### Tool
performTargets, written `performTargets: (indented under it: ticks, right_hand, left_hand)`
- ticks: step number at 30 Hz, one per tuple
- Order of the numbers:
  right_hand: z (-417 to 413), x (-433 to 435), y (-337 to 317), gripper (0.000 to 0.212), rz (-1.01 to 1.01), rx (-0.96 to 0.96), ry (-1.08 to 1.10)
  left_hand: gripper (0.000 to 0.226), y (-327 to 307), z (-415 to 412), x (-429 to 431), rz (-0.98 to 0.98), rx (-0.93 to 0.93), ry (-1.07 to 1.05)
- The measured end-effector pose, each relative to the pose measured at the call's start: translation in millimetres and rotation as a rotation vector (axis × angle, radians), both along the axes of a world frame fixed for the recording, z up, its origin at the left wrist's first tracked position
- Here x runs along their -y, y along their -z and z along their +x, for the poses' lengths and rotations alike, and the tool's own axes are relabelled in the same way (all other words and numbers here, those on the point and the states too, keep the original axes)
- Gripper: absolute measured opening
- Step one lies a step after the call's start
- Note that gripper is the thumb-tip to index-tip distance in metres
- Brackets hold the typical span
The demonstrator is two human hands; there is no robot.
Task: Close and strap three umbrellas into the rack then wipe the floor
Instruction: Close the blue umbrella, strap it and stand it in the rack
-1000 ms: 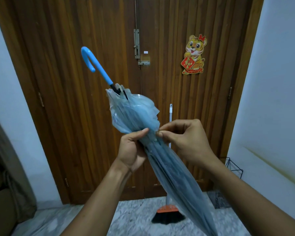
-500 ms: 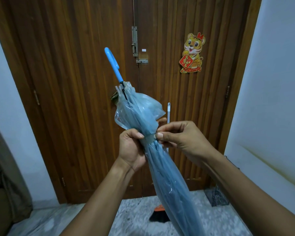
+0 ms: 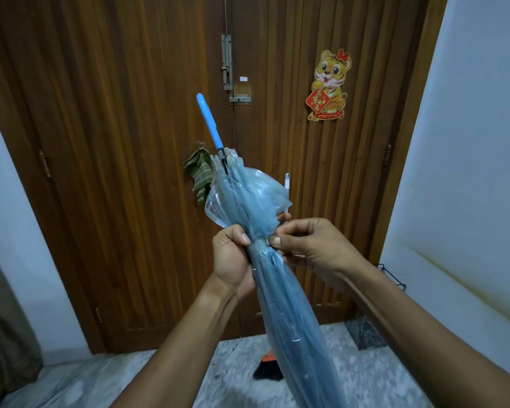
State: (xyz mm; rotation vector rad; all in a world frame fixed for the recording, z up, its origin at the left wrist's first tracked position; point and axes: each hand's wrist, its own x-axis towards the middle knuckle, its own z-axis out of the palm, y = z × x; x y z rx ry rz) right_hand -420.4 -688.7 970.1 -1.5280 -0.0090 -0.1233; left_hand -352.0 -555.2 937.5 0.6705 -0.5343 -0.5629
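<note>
Rotated since a second ago: umbrella (image 3: 280, 304) was turned in the grip, blue handle (image 3: 208, 119) is now seen edge-on, and folds are gathered tighter. Strapping is judged nearly finished; racking not yet done. Left hand (image 3: 233, 257) is clamped round the bunched canopy. Right hand (image 3: 312, 245) is pinched, thumb and forefinger, on the strap (image 3: 259, 240); whether fastened cannot be told. Wire rack (image 3: 392, 278) is seen by the right wall, well apart.

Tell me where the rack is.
In the head view, the rack stands on the floor at lower right, between the door and the right wall.
</note>
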Motion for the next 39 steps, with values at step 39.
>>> performTargets:
  ticks: [39]
  right_hand:
    - [89, 281, 55, 0.039, -0.044, 0.055, 0.523]
  left_hand:
    - [0.033, 34, 148, 272, 0.548, 0.514, 0.137]
